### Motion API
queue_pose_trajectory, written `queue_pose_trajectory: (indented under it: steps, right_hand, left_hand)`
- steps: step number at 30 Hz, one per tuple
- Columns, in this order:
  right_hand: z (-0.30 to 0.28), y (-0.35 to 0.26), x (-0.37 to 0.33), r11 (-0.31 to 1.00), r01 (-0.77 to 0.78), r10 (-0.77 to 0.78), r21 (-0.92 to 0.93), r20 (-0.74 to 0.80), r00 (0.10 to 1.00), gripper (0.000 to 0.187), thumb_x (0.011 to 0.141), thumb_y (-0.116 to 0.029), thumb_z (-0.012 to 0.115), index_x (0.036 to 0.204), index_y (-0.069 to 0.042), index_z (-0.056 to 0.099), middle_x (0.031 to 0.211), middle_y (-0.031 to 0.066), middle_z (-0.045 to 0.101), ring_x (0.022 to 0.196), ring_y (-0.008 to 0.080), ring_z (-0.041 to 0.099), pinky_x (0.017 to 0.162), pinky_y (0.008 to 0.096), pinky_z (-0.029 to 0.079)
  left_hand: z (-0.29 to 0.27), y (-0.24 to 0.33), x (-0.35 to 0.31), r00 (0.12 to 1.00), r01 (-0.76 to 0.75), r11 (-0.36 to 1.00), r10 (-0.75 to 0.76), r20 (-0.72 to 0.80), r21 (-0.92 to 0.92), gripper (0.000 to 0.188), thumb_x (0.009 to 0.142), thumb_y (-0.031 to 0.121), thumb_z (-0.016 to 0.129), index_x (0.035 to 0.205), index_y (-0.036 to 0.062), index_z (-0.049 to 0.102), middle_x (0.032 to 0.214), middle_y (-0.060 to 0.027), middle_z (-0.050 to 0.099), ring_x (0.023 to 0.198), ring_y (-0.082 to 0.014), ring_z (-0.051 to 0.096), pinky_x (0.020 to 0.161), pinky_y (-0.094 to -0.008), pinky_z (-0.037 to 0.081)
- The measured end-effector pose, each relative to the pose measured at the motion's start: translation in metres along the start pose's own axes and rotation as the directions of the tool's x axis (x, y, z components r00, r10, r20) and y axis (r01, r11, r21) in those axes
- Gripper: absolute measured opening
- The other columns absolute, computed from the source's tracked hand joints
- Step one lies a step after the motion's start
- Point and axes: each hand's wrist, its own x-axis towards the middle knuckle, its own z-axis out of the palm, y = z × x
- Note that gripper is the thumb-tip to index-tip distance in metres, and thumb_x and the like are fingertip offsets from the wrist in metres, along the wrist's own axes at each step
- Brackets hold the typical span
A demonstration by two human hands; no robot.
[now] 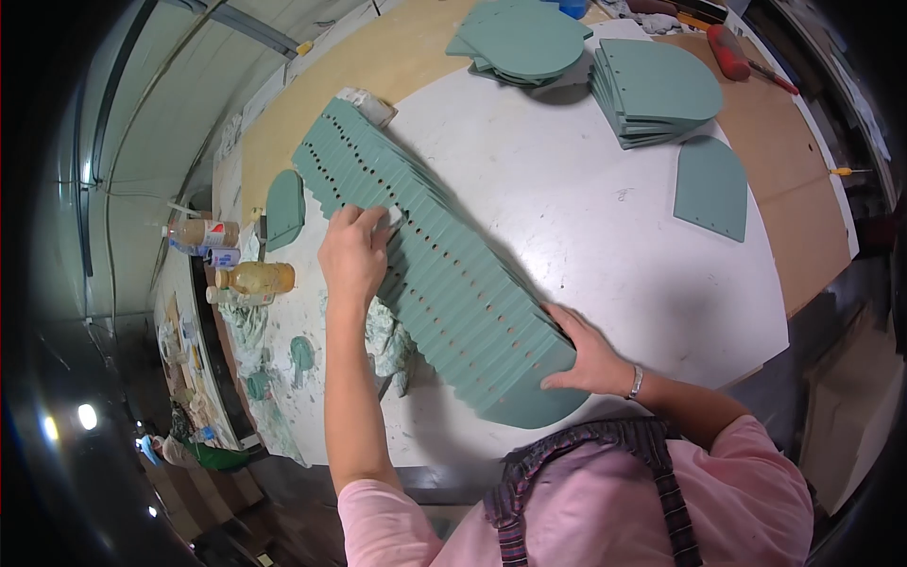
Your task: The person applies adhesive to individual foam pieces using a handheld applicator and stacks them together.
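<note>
A long row of overlapping green panels [453, 283] with lines of small holes runs diagonally across the white table. The near panel at its lower end shows a rounded edge. My left hand [354, 255] is closed over the row's left side, fingers bent, pinching a small whitish piece [392, 219] against the panels; its kind is unclear. At the lower right end, my right hand [597, 354] grips the row's edge, thumb on the near panel and fingers along the side. A stained, crumpled cloth [385, 340] lies beside my left forearm.
Two stacks of green panels, one at the top [520, 42] and one at upper right [657, 90], flank a red-handled tool [727, 52]. Single panels lie at right [711, 189] and left [284, 210]. A bottle of yellowish liquid [257, 278] stands among other bottles on the left.
</note>
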Motion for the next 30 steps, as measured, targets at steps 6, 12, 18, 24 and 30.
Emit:
queue_pose_trajectory:
  steps: [6,12,18,24,30]
  right_hand:
    - [0.005,0.004,0.003,0.999,0.037,-0.037,-0.003,0.011,0.999,0.112,0.064,-0.039,0.089,0.150,0.002,0.031,0.148,0.0261,0.039,0.137,0.0387,0.042,0.113,0.0414,0.037]
    - [0.000,0.000,0.001,1.000,-0.009,0.008,0.010,0.014,1.000,0.115,0.060,-0.025,0.092,0.152,0.002,0.029,0.149,0.0236,0.039,0.138,0.0346,0.041,0.115,0.0391,0.034]
    - [0.000,-0.001,0.002,0.999,0.038,-0.038,-0.002,-0.003,0.999,0.112,0.063,-0.036,0.090,0.150,0.001,0.031,0.147,0.0253,0.040,0.135,0.0388,0.043,0.112,0.0420,0.038]
    - [-0.001,0.001,0.003,0.999,0.050,-0.049,-0.011,0.022,0.999,0.111,0.063,-0.033,0.090,0.150,0.002,0.031,0.147,0.0248,0.041,0.135,0.0385,0.044,0.113,0.0415,0.038]
    - [0.004,0.004,0.000,0.998,-0.002,0.002,0.064,0.002,1.000,0.109,0.064,-0.031,0.089,0.151,0.002,0.031,0.148,0.0246,0.041,0.137,0.0367,0.043,0.113,0.0408,0.037]
  left_hand:
    - [0.015,0.023,0.028,0.980,-0.097,0.995,0.098,-0.172,0.012,0.022,0.078,0.008,0.073,0.100,0.0124,0.072,0.094,-0.0067,0.063,0.094,-0.0281,0.061,0.076,-0.0413,0.052]
    - [-0.002,-0.015,-0.005,0.987,-0.131,0.990,0.135,-0.082,0.053,0.027,0.076,0.008,0.073,0.102,0.0098,0.071,0.091,-0.0075,0.062,0.092,-0.0290,0.061,0.075,-0.0408,0.051]
    - [-0.050,-0.081,-0.088,0.999,0.035,0.989,-0.037,0.014,0.144,0.032,0.072,0.002,0.075,0.103,0.0072,0.071,0.090,-0.0096,0.062,0.089,-0.0308,0.060,0.076,-0.0404,0.049]
    - [-0.030,-0.037,-0.061,0.992,-0.016,0.998,0.007,-0.122,-0.069,0.028,0.075,0.002,0.075,0.103,0.0066,0.070,0.092,-0.0096,0.062,0.088,-0.0297,0.059,0.076,-0.0402,0.049]
    - [-0.018,-0.038,-0.062,0.989,0.025,0.998,-0.032,-0.147,-0.050,0.026,0.075,0.006,0.076,0.100,0.0079,0.070,0.092,-0.0084,0.063,0.090,-0.0289,0.060,0.076,-0.0393,0.050]
